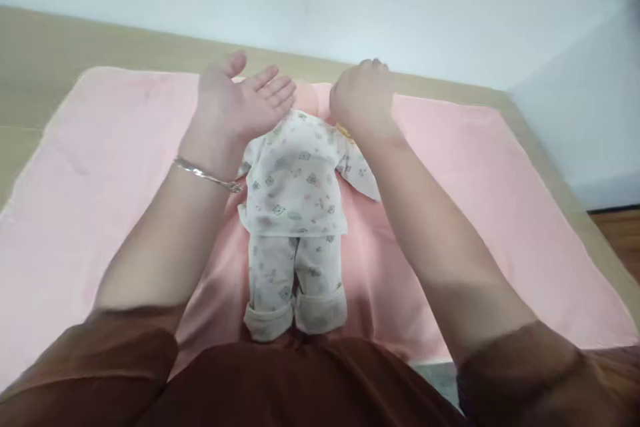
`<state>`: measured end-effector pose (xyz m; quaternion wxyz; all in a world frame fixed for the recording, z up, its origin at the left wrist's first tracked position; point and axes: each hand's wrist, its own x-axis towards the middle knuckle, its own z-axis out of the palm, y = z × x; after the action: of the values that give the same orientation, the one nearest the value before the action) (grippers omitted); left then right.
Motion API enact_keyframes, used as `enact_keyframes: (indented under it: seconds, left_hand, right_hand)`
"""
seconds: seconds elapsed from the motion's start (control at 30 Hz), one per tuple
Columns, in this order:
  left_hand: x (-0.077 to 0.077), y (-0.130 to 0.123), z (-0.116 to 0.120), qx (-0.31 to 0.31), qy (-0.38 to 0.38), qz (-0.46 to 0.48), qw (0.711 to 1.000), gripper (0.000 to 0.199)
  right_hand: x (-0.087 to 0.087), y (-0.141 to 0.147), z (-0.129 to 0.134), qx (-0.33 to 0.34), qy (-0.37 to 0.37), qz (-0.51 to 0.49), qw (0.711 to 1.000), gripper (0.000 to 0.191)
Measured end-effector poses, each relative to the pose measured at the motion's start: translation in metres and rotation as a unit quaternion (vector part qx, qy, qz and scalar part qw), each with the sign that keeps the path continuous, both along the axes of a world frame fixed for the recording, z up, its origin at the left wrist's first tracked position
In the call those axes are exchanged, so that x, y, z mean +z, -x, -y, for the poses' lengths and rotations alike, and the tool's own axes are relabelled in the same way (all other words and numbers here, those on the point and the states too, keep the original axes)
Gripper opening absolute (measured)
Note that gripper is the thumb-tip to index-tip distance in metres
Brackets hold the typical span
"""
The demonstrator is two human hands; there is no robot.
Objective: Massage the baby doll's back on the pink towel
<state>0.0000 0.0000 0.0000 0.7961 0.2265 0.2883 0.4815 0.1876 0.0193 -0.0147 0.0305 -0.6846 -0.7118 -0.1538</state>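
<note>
A baby doll [306,99] lies on its back on a pink cloth [450,180]. Its outfit is a white long-sleeved top [300,177] with small printed figures and matching trousers [273,273] with rolled-up cuffs. Most of the head is hidden between my hands. My left hand [245,97] is open beside the head, palm up, fingers stretched out. Across from it, my right hand [364,95] is closed like a fist, its back toward me; whatever is inside, if anything, is hidden. A yellow patch [345,133] shows at the doll's shoulder by my right wrist.
The cloth covers much of a light wooden surface [50,40]. Behind it stands a pale wall [300,0], with another wall on the right. A silver bracelet [207,175] is on my left wrist. My brown sleeves and clothing fill the near edge.
</note>
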Motion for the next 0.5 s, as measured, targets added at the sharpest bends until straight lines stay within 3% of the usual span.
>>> enact_keyframes:
  seconds: [0.23,0.3,0.5]
  left_hand:
    - [0.001,0.043,0.036,0.022,-0.002,-0.039,0.999,0.062]
    - [0.003,0.047,0.047,0.029,0.001,-0.047,0.998,0.062]
    - [0.011,0.053,0.076,0.042,0.044,-0.025,0.998,0.059]
  right_hand:
    - [-0.020,-0.007,-0.005,0.031,-0.015,-0.096,0.995,0.023]
    - [-0.017,-0.006,-0.001,0.021,0.010,-0.103,0.994,0.029]
    - [-0.001,-0.003,0.054,0.090,-0.011,-0.112,0.990,0.037]
